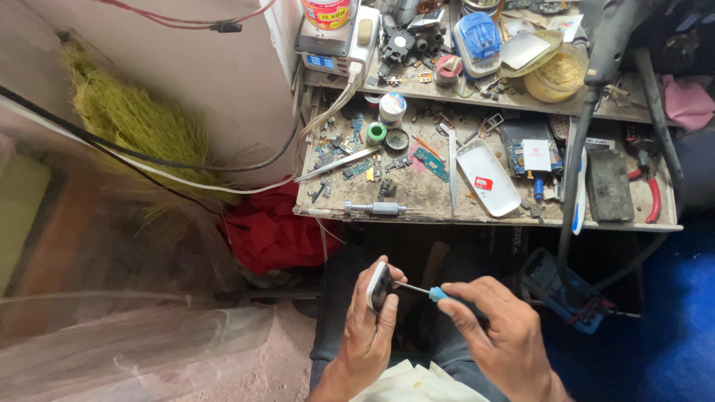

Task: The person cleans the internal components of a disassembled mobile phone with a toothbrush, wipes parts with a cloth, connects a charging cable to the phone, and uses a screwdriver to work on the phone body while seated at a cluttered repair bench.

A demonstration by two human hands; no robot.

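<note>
The left hand (pixel 370 324) has its fingers and thumb wrapped tight around a small white-backed phone (pixel 379 286), held edge-up over the lap. The right hand (pixel 497 327) has thumb and forefinger pinched closed on the blue handle of a slim screwdriver (pixel 421 290), whose metal shaft runs leftward with its tip touching the phone's face. Both hands sit low in the frame, above dark trouser legs and a pale cloth (pixel 413 383) on the lap. Just beyond them stands a worn workbench (pixel 417 195), its surface littered with circuit boards and small parts. On it lie a white phone back cover (pixel 488 177) near the middle, a metal tweezer (pixel 339 164) to the left, a cylindrical metal tool (pixel 376 208) at the front edge, and red-handled pliers (pixel 649 190) at the far right. A roll of tape (pixel 377 133) sits toward the back. The raised shelf behind carries a blue device (pixel 477 37) and a clear tub of yellowish material (pixel 557 72). Left of the bench are red fabric (pixel 272 227) and a yellow-green broom (pixel 130 123).
</note>
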